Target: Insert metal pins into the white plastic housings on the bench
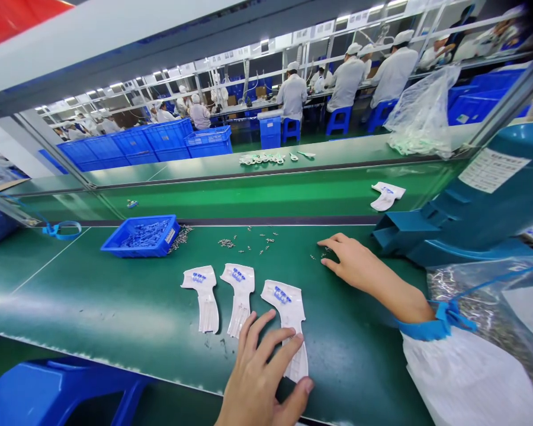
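Note:
Three white plastic gun-shaped shell halves with small blue parts in their heads lie on the green bench: a left shell (208,299), a middle shell (240,293) and a right shell (288,302). My left hand (266,367) rests over the handle of the right shell, fingers spread. My right hand (344,257) reaches to the bench at the right, thumb and forefinger apart over a few small metal pieces (323,255). More small metal pieces (226,243) are scattered near the bench's middle. Part of the right shell's handle is hidden under my left hand.
A blue tray (137,251) of small blue parts stands at the left, metal pieces beside it. Another white shell (386,195) leans at the back right. Teal bins (479,207) and a bag of metal pieces (471,302) flank my right arm. Co-workers (292,94) sit beyond.

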The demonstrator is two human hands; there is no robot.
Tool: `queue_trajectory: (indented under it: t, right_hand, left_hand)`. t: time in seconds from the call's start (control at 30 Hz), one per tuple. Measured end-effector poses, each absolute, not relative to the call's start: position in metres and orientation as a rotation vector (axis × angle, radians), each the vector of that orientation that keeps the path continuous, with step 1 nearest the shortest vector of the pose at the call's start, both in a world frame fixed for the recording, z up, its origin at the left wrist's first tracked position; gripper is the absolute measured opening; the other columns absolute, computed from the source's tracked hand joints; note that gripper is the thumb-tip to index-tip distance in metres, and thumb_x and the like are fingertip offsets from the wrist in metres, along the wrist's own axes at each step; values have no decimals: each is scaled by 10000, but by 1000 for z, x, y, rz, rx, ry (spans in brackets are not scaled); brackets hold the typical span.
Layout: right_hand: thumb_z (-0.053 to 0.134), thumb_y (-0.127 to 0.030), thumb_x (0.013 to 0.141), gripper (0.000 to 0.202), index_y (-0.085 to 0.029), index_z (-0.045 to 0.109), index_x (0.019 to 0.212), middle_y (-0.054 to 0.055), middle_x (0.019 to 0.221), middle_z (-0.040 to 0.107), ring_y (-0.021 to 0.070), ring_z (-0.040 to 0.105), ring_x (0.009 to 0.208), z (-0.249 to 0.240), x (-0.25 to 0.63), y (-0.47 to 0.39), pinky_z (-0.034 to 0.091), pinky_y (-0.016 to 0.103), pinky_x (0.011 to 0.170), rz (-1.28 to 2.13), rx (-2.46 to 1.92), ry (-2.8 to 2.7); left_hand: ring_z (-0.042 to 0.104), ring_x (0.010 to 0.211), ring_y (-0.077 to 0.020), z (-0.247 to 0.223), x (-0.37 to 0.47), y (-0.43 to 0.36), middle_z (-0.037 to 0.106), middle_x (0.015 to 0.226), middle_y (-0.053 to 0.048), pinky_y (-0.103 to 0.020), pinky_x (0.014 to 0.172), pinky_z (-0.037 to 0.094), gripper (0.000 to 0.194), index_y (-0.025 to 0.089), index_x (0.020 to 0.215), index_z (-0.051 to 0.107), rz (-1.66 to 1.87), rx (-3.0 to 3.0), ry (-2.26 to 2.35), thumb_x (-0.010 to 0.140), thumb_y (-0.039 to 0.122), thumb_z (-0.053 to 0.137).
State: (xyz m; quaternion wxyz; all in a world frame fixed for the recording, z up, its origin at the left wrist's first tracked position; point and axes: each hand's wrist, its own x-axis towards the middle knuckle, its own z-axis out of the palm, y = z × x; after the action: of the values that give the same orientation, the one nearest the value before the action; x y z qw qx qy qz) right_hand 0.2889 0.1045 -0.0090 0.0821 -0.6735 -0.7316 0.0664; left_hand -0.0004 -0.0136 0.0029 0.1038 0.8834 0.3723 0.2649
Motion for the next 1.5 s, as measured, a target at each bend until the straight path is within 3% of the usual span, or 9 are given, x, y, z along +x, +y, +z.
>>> queue_trajectory:
  t: [0.27, 0.4, 0.6, 0.73, 0.8, 0.87, 0.97, 1.23, 1.5]
  right_hand:
    - [378, -251, 950, 427, -183, 608, 1303, 120, 1283, 607, 275, 597, 1136, -17, 272, 106, 479, 438, 1011, 262, -1686, -2262]
    - [335, -381, 993, 502, -198, 510, 1426, 102, 1485, 479, 280, 460, 1345, -18, 254, 117, 378, 461, 1134, 274, -1572, -2271]
    - [310, -538, 994, 631, -229, 351, 1542, 43, 1620, 254, 320, 174, 1496, -15, 213, 159, 225, 559, 1188, 312, -1543, -2464]
    - [281, -646, 962, 695, -295, 287, 1562, 12, 1635, 167, 344, 109, 1501, -18, 185, 182, 169, 627, 1173, 355, -1574, -2546]
    - [236, -684, 952, 728, -297, 260, 1568, 5, 1636, 148, 348, 83, 1502, -18, 175, 188, 137, 633, 1177, 380, -1565, -2566]
    - [204, -705, 946, 749, -291, 261, 1568, 5, 1636, 152, 348, 80, 1502, -16, 167, 192, 129, 627, 1183, 413, -1537, -2579]
    - [200, -719, 939, 760, -291, 287, 1561, 13, 1633, 173, 344, 99, 1500, -11, 160, 196, 146, 621, 1185, 453, -1510, -2587]
    - [174, -727, 933, 790, -276, 199, 1581, 2, 1642, 107, 338, 49, 1506, 5, 145, 197, 100, 611, 1195, 540, -1460, -2686]
    - [210, -686, 958, 706, -296, 403, 1513, 19, 1624, 217, 352, 144, 1496, 14, 141, 184, 156, 632, 1174, 565, -1295, -2782]
  left_hand:
    - [481, 1331, -264, 20, -20, 1, 625, 1308, -59, -491, 1107, 426, 379, 267, 1299, 556, 777, 2600, 1183, 925, 224, 519]
    - [505, 1319, -244, 48, -48, 91, 566, 1388, -99, -448, 1111, 419, 379, 197, 1342, 525, 373, 2540, 1434, 1002, 245, 364]
    - [518, 1330, -261, 40, -56, 199, 588, 1394, -106, -397, 1097, 424, 375, 156, 1298, 590, 115, 2569, 1424, 966, 246, 442]
    - [374, 1438, -214, 23, -69, 208, 429, 1540, -35, -340, 1152, 349, 463, 248, 1448, 452, 121, 2612, 1471, 998, 358, 447]
    - [302, 1471, -233, 18, -87, 212, 379, 1568, -73, -393, 1199, 263, 470, 213, 1479, 402, 190, 2581, 1637, 1024, 329, 394]
    - [310, 1458, -284, 14, -108, 218, 370, 1560, -131, -500, 1198, 232, 459, 173, 1461, 414, 264, 2501, 1853, 1022, 309, 417]
    - [432, 1357, -317, 7, -133, 230, 422, 1499, -128, -585, 1112, 343, 467, 193, 1392, 479, 329, 2380, 2079, 964, 357, 570]
    - [524, 1251, -289, -7, -156, 246, 493, 1418, -114, -542, 1036, 440, 451, 195, 1343, 515, 374, 2257, 2254, 947, 397, 594]
    - [588, 1156, -255, -14, -158, 243, 555, 1335, -105, -489, 965, 506, 399, 182, 1296, 546, 377, 2332, 2122, 949, 373, 598]
